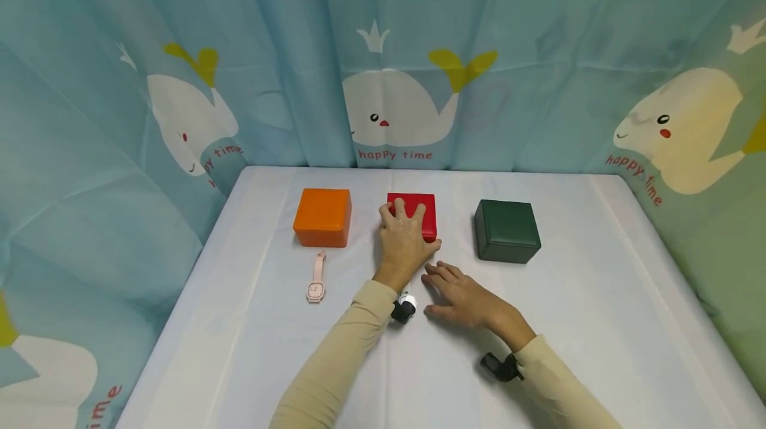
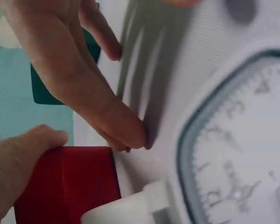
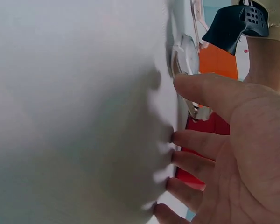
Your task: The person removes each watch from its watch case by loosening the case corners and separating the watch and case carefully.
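Note:
My left hand [image 1: 403,236] grips a red box [image 1: 429,216] in the middle of the table, fingers spread over its lid and thumb by the front right corner. In the left wrist view the thumb lies against the red box [image 2: 86,179]. Below that wrist, partly hidden by the wrist camera, lies a watch with a white dial [image 1: 408,300]; its face [image 2: 242,154] looms large in the left wrist view. My right hand [image 1: 463,296] has its fingers spread, fingertips down at the tablecloth, just right of this watch [image 3: 189,56]. It holds nothing.
An orange box [image 1: 323,216] stands at the left, with a pink watch [image 1: 316,289] lying in front of it. To the right of the red box is a dark green box [image 1: 509,229]. A whale-print curtain [image 1: 287,83] hangs behind the white-covered table [image 1: 598,322].

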`<act>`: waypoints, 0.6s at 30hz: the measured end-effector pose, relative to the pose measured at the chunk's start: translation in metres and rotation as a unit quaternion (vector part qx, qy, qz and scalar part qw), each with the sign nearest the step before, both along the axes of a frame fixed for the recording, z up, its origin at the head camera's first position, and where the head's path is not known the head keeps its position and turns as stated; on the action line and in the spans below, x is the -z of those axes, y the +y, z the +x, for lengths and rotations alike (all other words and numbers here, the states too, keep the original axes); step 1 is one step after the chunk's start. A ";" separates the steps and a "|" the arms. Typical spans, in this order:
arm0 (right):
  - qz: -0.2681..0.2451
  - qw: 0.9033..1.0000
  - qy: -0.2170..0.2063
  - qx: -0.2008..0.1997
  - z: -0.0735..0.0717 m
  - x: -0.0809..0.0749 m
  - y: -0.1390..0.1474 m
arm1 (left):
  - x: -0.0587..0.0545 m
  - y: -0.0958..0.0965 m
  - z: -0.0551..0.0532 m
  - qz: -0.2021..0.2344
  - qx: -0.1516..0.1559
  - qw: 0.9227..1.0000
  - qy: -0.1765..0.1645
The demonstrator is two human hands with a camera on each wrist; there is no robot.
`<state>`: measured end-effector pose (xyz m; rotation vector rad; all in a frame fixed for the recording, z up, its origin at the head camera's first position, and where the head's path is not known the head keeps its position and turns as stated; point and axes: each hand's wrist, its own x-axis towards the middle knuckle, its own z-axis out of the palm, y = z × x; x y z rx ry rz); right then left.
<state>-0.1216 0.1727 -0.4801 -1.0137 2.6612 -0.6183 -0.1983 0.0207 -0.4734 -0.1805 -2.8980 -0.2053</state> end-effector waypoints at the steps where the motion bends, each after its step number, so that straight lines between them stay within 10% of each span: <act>1: -0.004 1.000 0.000 -0.001 0.000 0.000 0.000 | 0.001 0.000 0.000 -0.002 0.001 1.000 -0.006; 18: 0.003 1.000 0.007 0.003 -0.002 0.001 -0.001 | 0.002 -0.001 -0.003 0.003 0.010 1.000 -0.013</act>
